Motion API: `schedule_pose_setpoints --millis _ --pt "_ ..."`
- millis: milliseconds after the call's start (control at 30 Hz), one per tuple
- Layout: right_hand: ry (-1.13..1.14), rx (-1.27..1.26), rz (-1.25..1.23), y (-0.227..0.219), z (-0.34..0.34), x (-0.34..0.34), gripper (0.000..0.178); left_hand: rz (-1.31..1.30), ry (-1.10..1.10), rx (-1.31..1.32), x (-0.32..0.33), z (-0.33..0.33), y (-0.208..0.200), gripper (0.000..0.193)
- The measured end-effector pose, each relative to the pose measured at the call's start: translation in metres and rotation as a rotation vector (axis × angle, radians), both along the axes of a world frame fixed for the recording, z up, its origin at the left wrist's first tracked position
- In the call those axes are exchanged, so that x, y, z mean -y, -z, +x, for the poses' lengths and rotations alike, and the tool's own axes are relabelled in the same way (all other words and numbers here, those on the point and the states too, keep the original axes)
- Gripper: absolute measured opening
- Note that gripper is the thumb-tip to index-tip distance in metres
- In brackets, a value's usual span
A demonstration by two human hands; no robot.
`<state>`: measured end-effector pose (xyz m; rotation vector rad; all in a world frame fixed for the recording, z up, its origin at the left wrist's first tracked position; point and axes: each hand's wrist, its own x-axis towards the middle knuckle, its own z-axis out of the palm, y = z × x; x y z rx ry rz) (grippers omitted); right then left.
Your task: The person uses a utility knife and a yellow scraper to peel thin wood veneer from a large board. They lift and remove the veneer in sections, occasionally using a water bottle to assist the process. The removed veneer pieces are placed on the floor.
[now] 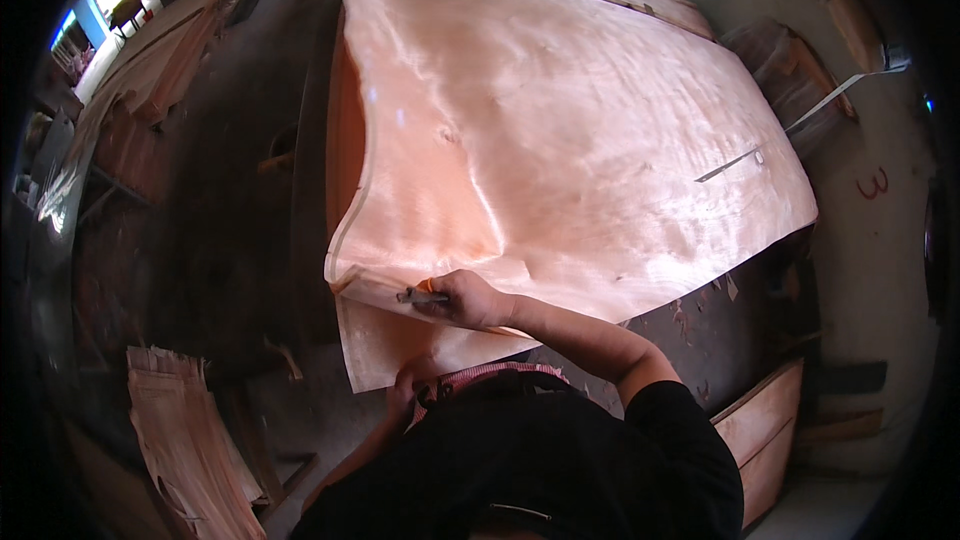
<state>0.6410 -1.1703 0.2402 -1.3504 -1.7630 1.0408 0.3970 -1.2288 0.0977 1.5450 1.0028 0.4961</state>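
Several wood strips [185, 430]: far left and low, long axis running away from the person with a slight lean to the left, ragged ends facing outward
Pale wood sheet [600, 130]: mid-view, spread before the person; its left edge runs almost straight away, wavy and raised over a shadowed gap, while its near edge slants up to a corner pointing right; the lens bends it too much to tell which side is longer
Lower layer [368, 355]: showing under the sheet's near left corner, its own corner pointing toward the person
Left hand [415, 372]: close to the body, at the lower layer's near edge, forearm angling up from below; fingers mostly hidden, so I cannot tell whether they pinch or spread
Dark tool [428, 296]: above the near left corner, tip pointing left; its kind is unclear
Right hand [478, 301]: fist closed round the tool, elbow bent, forearm reaching leftward over the near edge
Reddish board [768, 435]: lower right, beside the person's sleeve
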Motion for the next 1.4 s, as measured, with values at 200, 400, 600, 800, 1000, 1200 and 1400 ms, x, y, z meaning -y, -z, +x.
schedule_pose_setpoints --millis 200,400,600,800,1000,1200,1400 --pt "0.219 -0.086 -0.003 0.027 0.017 0.006 0.017 -0.386 -0.159 0.128 0.006 -0.014 0.016 0.034" --pt "0.795 -0.555 -0.068 0.034 0.1 0.026 0.02 -0.595 -0.282 0.106 0.004 -0.022 0.062 0.034" --pt "1.149 -0.935 0.012 0.12 0.25 0.103 0.021 -0.946 -0.585 0.314 0.004 -0.021 0.075 0.03" --pt "1.424 -1.188 0.121 0.184 0.298 0.195 0.027 -0.9 -0.632 0.176 0.0 -0.024 0.087 0.028" --pt "1.622 -1.212 0.111 0.229 0.322 0.264 0.035 -0.74 -0.611 0.099 0.009 -0.019 0.09 0.027" --pt "1.802 -1.176 0.006 0.219 0.321 0.288 0.04 -0.7 -0.619 0.089 0.024 -0.023 0.109 0.027" --pt "1.884 -0.834 -0.017 0.23 0.334 0.331 0.04 -0.686 -0.478 0.001 0.035 -0.009 0.099 0.03"
